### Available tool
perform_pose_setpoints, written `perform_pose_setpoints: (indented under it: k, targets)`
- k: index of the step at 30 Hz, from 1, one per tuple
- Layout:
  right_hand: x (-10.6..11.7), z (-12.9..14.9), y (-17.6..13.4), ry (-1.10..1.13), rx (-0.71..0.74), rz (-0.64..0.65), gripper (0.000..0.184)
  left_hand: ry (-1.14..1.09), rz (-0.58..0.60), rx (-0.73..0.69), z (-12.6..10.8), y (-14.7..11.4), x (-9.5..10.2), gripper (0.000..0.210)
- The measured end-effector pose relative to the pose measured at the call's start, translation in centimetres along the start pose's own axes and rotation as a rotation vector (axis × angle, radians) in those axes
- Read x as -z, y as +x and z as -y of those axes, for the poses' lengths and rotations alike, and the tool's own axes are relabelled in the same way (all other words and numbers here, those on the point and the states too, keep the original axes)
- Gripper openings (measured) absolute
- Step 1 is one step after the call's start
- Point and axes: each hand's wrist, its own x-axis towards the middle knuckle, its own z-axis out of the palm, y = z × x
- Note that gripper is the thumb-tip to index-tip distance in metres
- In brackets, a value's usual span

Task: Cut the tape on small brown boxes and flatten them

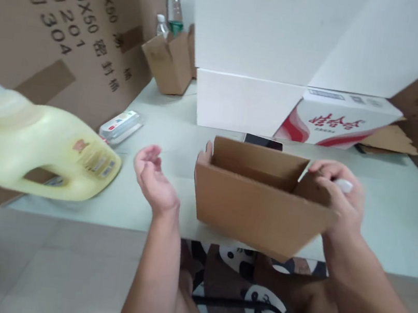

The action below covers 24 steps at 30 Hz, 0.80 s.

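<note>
A small brown cardboard box point(248, 209) sits at the table's front edge, tilted, its top open and its inside dark. My right hand point(344, 197) grips the right end of this box, thumb and fingers at the upper rim. From the same hand a small white piece point(343, 185) pokes out; its kind is unclear. To the left of the box, apart from it, my left hand point(156, 180) is raised with loosely curled fingers and nothing visible in it. Behind the box lies a dark phone-like device point(263, 142), partly hidden.
At left stands a large pale yellow jug point(53, 149) with a handle, near a clear plastic package point(119, 126). A carton with bottles point(168, 64) is at back left. White boxes point(246, 104) line the back, one with red print point(339, 123); flattened cardboard point(390, 139) lies at right.
</note>
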Motion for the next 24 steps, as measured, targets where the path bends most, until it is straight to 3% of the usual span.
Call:
perform_pose_setpoints:
  k: [2,4,6,8,11,15,18,21,24]
  targets:
    - [3.8,-0.7,-1.6,-0.011,-0.017,-0.081,0.021,-0.017,0.341,0.120,0.8,-1.7,-1.2,0.029]
    - [6.1,-1.5,-2.5,-0.024,-0.032,-0.132,0.017,-0.023,0.627,0.209,1.4,-3.7,-2.3,0.042]
    - [7.5,-2.5,-2.9,-0.048,-0.037,-0.134,0.013,-0.019,0.804,0.232,2.0,-5.5,-3.3,0.052]
    - [8.4,-3.5,-3.3,-0.077,-0.039,-0.132,0.011,-0.001,0.903,0.203,2.4,-6.9,-4.2,0.062]
    - [9.2,-4.6,-4.1,-0.182,-0.097,-0.228,0.015,0.077,0.902,0.130,3.2,-7.9,-5.2,0.077]
    - [9.9,-5.5,-5.1,-0.189,-0.223,-0.317,0.027,0.153,0.880,0.025,4.5,-8.6,-6.2,0.078]
    - [10.2,-6.2,-5.4,-0.119,-0.140,-0.332,0.035,0.131,0.855,-0.154,5.5,-9.3,-7.0,0.071]
    - [10.5,-7.1,-5.6,-0.049,-0.062,-0.255,0.042,0.088,0.797,-0.276,6.5,-10.0,-7.7,0.066]
    - [10.8,-7.8,-5.7,0.006,-0.034,-0.119,0.061,0.098,0.786,-0.273,7.2,-10.3,-8.1,0.066]
